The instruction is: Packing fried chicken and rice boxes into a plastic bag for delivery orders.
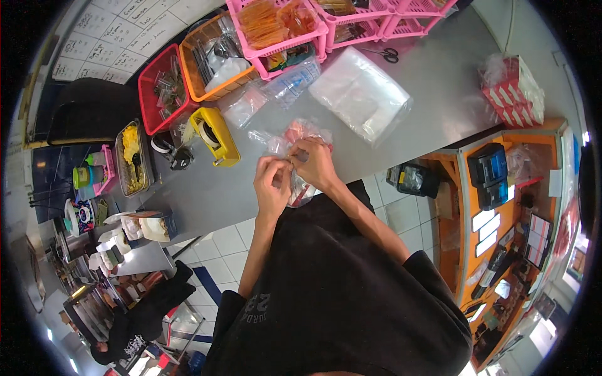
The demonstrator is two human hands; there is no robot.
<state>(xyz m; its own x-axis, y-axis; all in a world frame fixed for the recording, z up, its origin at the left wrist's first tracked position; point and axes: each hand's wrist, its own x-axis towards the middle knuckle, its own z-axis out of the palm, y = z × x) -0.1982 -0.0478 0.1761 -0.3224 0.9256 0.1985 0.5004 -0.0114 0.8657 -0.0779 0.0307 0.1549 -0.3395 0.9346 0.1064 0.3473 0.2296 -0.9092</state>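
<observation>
A clear plastic bag [301,129] with something reddish inside lies at the near edge of the metal table [437,98]. Both hands pinch it around its gathered part: my left hand [273,181] from the left, my right hand [314,162] from the right. Their fingertips meet, and a small yellowish bit, perhaps a rubber band, shows between them. Further clear plastic with a red-and-white piece [302,191] shows below my fingers, against the black shirt. What exactly the bag holds is hard to tell.
A stack of clear plastic bags [360,96], scissors [389,55] and pink stacked baskets [282,42] lie beyond. To the left are a yellow tape dispenser [216,136], an orange basket [221,56], a red basket [164,89] and a tray of yellow food [134,157]. A person [141,315] stands lower left.
</observation>
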